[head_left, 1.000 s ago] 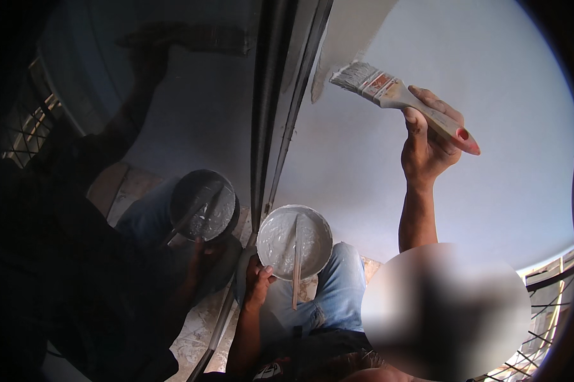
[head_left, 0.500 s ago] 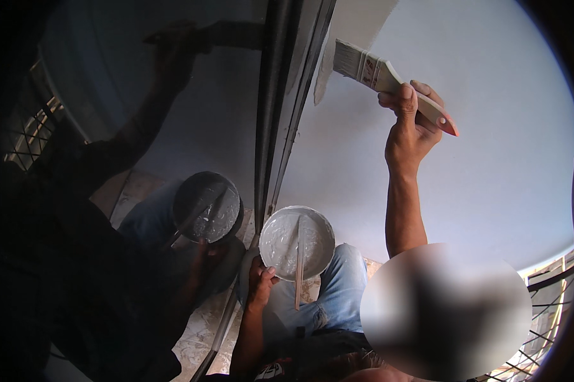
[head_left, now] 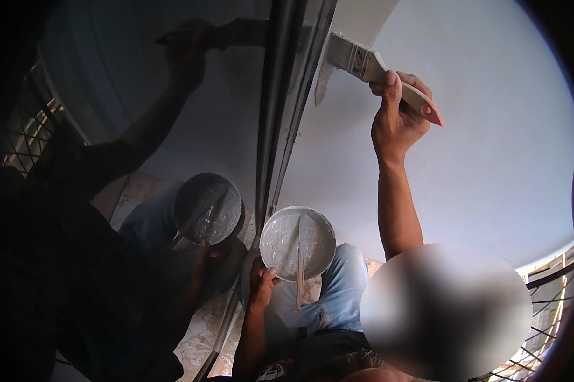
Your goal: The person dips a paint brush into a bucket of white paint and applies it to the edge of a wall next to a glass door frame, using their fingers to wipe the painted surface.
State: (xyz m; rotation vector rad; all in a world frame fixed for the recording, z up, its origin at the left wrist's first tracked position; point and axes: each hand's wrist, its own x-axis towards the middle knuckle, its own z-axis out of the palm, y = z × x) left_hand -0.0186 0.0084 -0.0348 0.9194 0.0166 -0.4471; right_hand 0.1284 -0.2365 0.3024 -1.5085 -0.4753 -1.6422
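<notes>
High on the pale wall (head_left: 484, 140), my right hand (head_left: 398, 118) is closed around the wooden handle of a flat paintbrush (head_left: 363, 62) with a red-tipped end. Its bristles press on or very near a grey-beige painted strip (head_left: 324, 83) beside the dark frame. Lower down, my left hand (head_left: 262, 284) grips the rim of a round paint bucket (head_left: 269, 223), its thumb over the edge. Grey-white paint coats the inside of the bucket. A wooden stick (head_left: 300, 261) lies across it and sticks out over the near rim.
A dark frame edge (head_left: 277, 108) runs upright just left of the brush. Left of it, a dark glossy panel (head_left: 230, 127) mirrors my arms and the bucket. Below the bucket are my knee in jeans (head_left: 345, 280) and a patterned floor (head_left: 201, 340). A metal grille (head_left: 548, 325) stands at lower right.
My right hand and the paintbrush have moved a little up and to the left, closer to the dark frame. My left hand and the bucket have stayed almost still.
</notes>
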